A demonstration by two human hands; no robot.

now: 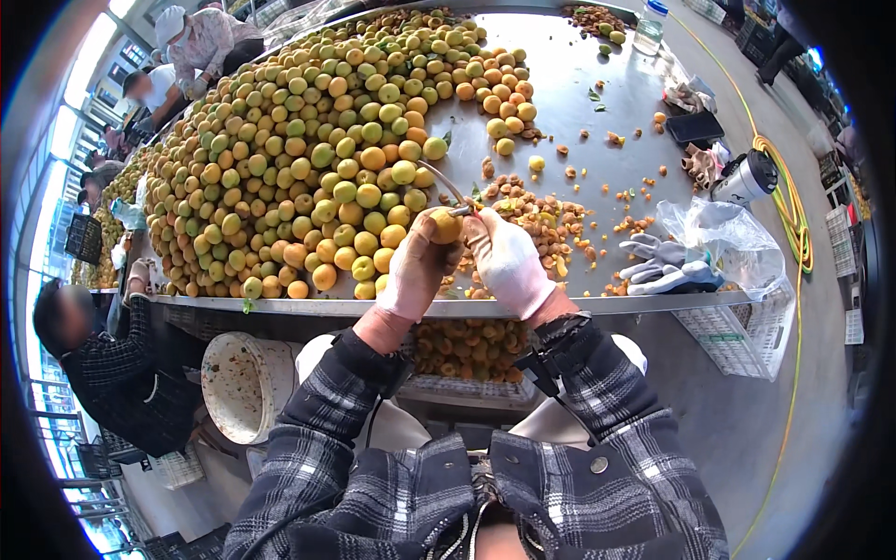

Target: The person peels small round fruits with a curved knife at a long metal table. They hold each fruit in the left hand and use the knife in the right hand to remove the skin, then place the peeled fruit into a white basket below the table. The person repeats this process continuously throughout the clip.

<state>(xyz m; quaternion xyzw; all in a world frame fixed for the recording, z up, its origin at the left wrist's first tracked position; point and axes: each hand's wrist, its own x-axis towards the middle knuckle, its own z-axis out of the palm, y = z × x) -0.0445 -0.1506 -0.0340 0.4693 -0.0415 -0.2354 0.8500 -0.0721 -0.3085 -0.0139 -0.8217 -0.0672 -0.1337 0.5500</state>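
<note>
My left hand (415,271), in a white glove with stained fingertips, is closed around a yellow-green apricot (446,227) above the table's near edge. Beside it, my white-gloved right hand (509,263) pinches a slim curved tool (446,185). Its metal part touches the top of the fruit, and a thin brownish length reaches up and to the left. The tool's exact kind is unclear. Beyond and left of my hands lies a large heap of whole apricots (280,177), green to orange. Cut apricot pieces (537,224) are scattered just past my right hand.
The metal table (560,75) carries grey gloves (667,263), clear plastic bags, a phone (694,128), a tumbler (747,177) and a jar (650,30). Below are a crate of cut fruit (471,350) and a white bucket (245,387). Other people sit along the left.
</note>
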